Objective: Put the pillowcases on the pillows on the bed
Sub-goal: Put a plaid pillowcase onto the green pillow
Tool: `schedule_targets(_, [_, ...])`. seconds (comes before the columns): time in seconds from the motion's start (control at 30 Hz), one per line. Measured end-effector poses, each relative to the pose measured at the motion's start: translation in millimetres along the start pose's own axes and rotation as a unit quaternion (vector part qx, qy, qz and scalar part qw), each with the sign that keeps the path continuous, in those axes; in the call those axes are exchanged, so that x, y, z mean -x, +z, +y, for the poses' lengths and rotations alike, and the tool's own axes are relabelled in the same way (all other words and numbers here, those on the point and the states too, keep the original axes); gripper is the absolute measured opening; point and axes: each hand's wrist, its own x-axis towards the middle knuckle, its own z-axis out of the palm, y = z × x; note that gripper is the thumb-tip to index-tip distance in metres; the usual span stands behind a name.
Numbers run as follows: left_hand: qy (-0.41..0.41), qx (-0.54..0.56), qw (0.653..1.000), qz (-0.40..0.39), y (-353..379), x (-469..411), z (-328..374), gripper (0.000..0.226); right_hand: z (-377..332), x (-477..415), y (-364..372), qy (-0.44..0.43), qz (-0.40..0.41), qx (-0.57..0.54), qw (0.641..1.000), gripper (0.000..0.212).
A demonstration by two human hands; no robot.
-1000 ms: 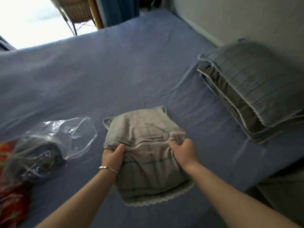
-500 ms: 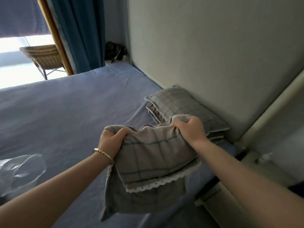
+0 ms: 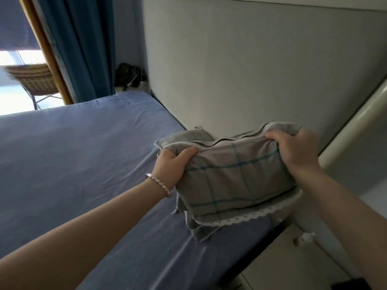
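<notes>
A folded grey pillowcase (image 3: pixel 234 178) with blue check lines and a white lace hem hangs in the air above the bed's right edge. My left hand (image 3: pixel 170 166) grips its upper left corner, thumb on top. My right hand (image 3: pixel 297 151) grips its upper right corner at the zip edge. Behind the pillowcase, a corner of the grey checked pillow (image 3: pixel 184 137) shows against the headboard; the rest of the pillow is hidden.
The blue sheet covers the bed (image 3: pixel 83 164). A grey padded headboard (image 3: pixel 240 70) rises at the right. A bedside cabinet (image 3: pixel 293 264) stands below my right arm. Blue curtains (image 3: pixel 83 49) and a wicker chair (image 3: pixel 33 80) are at the far left.
Both hands have lifted the pillowcase off the sheet and carried it right toward the headboard, over the pillow. The view has turned right, and the plastic bag is out of view.
</notes>
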Motion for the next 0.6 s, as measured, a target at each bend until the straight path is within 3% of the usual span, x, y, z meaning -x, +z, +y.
schedule_targets(0.13, [-0.017, -0.028, 0.997, -0.075, 28.8, -60.2, -11.7, 0.013, 21.3, -60.4, 16.7, 0.013, 0.019, 0.039, 0.999, 0.02])
schedule_targets(0.27, [-0.094, -0.107, 0.986, -0.084, 49.1, -121.3, -44.1, 0.031, 61.4, -116.8, 59.2, 0.062, -0.029, 0.068, 0.995, 0.015])
schedule_targets(0.33, [-0.136, -0.138, 0.977, -0.086, 54.6, -139.9, -65.4, 0.036, 88.1, -133.1, 81.3, 0.096, -0.048, 0.083, 0.991, 0.022])
schedule_targets(0.43, [-0.161, -0.165, 0.969, -0.094, 62.9, -170.7, -88.9, 0.04, 116.9, -170.8, 119.2, 0.13, -0.073, 0.085, 0.985, 0.053])
schedule_targets(0.5, [-0.166, -0.154, 0.971, -0.076, 64.4, -200.0, -96.1, 0.039, 126.0, -201.7, 145.4, 0.139, -0.084, 0.061, 0.985, 0.055])
schedule_targets(0.6, [-0.212, -0.119, 0.97, 0.03, 62.8, -275.8, -103.8, 0.025, 137.6, -258.6, 199.6, 0.142, -0.116, 0.024, 0.983, 0.038])
